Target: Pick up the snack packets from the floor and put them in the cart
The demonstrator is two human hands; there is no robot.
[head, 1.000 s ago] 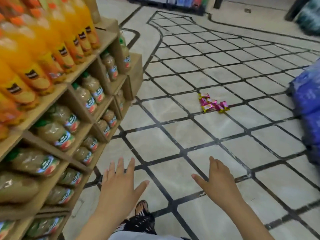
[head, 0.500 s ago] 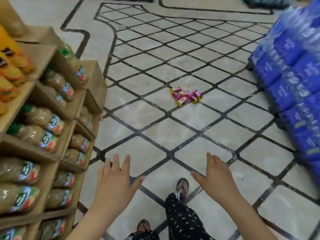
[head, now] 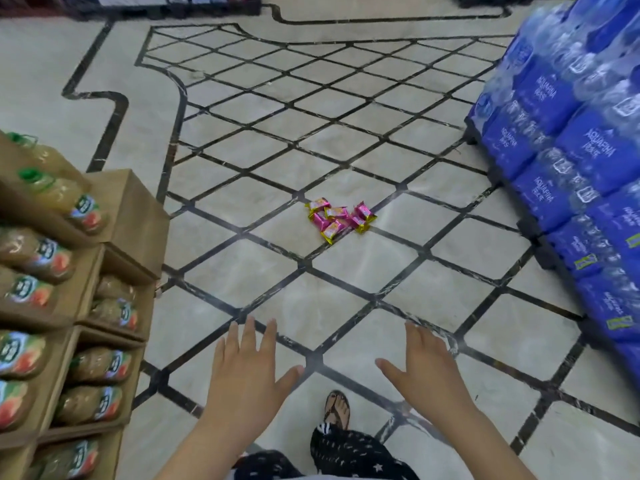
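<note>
Snack packets (head: 338, 218) now nearer, centred ahead (person has walked closer); left hand (head: 247, 377) and right hand (head: 427, 370) empty, fingers spread; pickup next.

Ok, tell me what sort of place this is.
Most likely a grocery shop or supermarket aisle. Wooden shelves hold rows of juice bottles on the left, shrink-wrapped packs of bottled water are stacked on the right, and snack packets lie on the tiled floor between.
</note>
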